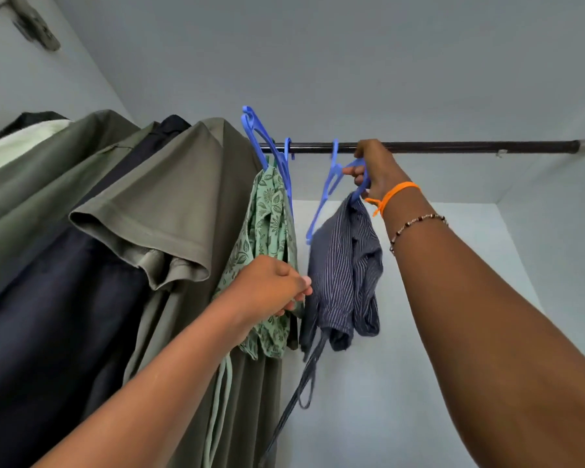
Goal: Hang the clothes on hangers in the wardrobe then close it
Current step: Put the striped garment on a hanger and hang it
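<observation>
A dark rail (pixel 453 147) runs across the wardrobe. My right hand (pixel 374 170) grips a blue hanger (pixel 328 187) hooked on the rail, and dark striped shorts (pixel 345 275) hang from it with drawstrings dangling. My left hand (pixel 271 288) pinches the edge of green leaf-print shorts (pixel 267 231), which hang on another blue hanger (pixel 267 143) just to the left.
Olive shirts (pixel 169 197), a dark navy garment (pixel 48 298) and a pale green one (pixel 14 146) fill the rail's left part. The wardrobe's pale back wall (pixel 419 332) and right side wall (pixel 561 214) enclose the space. A door hinge (pixel 31 21) shows at top left.
</observation>
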`<state>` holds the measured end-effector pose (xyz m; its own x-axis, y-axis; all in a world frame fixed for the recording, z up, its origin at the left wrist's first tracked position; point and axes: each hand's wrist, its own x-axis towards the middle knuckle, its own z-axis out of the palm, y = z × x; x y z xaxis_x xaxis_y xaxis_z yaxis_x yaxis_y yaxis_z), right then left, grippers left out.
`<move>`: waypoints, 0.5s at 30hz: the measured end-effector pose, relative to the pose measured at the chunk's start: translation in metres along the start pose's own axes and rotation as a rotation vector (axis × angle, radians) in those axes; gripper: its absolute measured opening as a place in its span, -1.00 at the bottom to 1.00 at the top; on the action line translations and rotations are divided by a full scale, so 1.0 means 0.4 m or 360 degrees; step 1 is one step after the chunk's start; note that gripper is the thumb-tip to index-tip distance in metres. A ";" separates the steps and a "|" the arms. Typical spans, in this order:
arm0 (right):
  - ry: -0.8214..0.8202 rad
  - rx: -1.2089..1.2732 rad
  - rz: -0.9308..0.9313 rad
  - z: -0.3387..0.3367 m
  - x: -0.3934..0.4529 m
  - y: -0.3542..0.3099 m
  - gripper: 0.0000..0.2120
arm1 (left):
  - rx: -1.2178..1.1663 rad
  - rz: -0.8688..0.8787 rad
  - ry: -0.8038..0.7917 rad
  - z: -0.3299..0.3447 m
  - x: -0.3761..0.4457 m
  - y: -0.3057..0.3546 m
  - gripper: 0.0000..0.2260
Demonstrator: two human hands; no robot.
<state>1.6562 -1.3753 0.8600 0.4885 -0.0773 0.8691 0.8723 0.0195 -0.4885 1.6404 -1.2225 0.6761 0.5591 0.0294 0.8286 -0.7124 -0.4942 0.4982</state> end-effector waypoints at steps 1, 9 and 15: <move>-0.0090 -0.0021 0.0046 0.014 -0.007 -0.008 -0.90 | 0.0003 -0.0008 0.0014 0.000 0.002 -0.004 -0.82; -0.0532 0.0143 -0.0029 0.145 -0.114 -0.018 -0.84 | -0.0104 -0.0034 0.0052 -0.017 -0.024 0.005 -0.91; -0.0169 0.0183 0.0044 0.192 -0.256 0.111 -0.70 | -0.0341 -0.0117 0.0101 -0.049 -0.066 -0.020 -0.82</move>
<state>1.6466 -1.2901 0.7551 0.5066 0.0308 0.8616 0.8521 0.1347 -0.5058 1.6232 -1.2022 0.6552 0.5899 0.1161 0.7991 -0.7484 -0.2931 0.5950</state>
